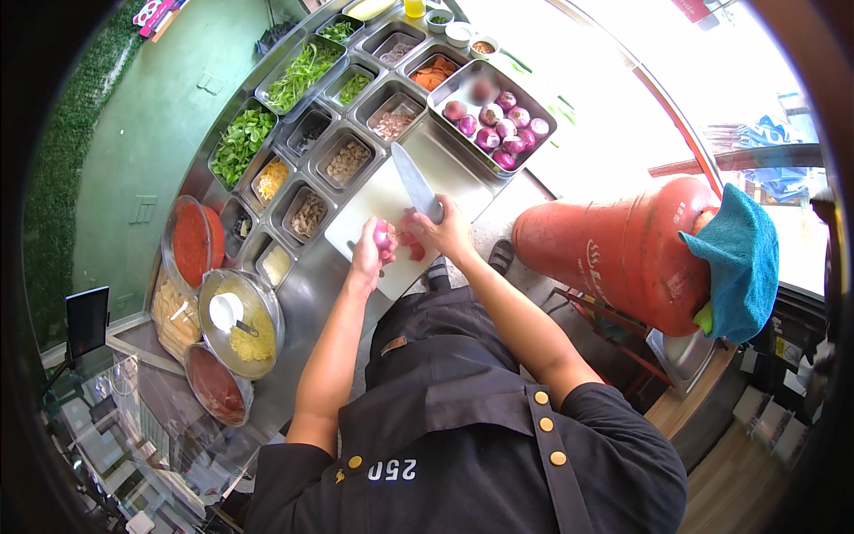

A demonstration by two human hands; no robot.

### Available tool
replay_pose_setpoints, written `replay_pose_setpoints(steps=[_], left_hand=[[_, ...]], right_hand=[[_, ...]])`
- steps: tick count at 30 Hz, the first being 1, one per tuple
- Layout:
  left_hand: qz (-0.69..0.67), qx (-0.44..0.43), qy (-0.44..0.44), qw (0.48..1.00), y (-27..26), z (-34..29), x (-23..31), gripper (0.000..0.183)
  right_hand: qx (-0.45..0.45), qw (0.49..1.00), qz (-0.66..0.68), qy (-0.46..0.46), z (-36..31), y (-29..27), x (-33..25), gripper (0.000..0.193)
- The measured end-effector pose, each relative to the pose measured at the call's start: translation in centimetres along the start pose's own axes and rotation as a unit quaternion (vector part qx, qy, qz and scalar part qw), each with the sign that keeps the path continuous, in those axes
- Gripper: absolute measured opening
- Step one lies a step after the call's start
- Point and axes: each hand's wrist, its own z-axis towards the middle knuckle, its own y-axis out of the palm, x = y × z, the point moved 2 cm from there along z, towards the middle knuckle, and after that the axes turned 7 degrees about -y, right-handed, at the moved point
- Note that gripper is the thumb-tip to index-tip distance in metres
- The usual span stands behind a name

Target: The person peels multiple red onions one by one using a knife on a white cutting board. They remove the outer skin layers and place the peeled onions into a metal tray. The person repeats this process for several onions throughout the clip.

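My left hand (364, 260) is closed around a red onion (382, 234), holding it over the near left part of a white cutting board (463, 185). My right hand (450, 233) grips a large kitchen knife (413, 178), its broad blade slanting away to the far left above the board. The knife's handle is mostly hidden by the fingers. Reddish pieces (413, 248), perhaps onion skin, lie on the board between my hands. Beyond the board, a metal tray (459, 87) holds several whole red onions (491, 114).
Metal pans of leafy greens (242, 142), sliced carrot (433, 73) and chopped meat (348, 163) line the counter. Left stand a bowl of yellow shreds (253, 343) and a tub of red sauce (189, 242). A red gas cylinder (605, 240) with a teal cloth (738, 267) stands at right.
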Motion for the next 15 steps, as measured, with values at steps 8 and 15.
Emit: replay_pose_setpoints(steps=[8,15], left_hand=[[-0.118,-0.109,0.057,0.985,0.4,0.3,0.2,0.036],[-0.209,-0.188,0.092,0.955,0.9,-0.9,0.9,0.055]], right_hand=[[-0.013,0.99,0.124,0.063,0.1,-1.4,-0.9,0.062],[-0.088,0.969,0.219,0.078,-1.7,-2.5,-3.5,0.059]])
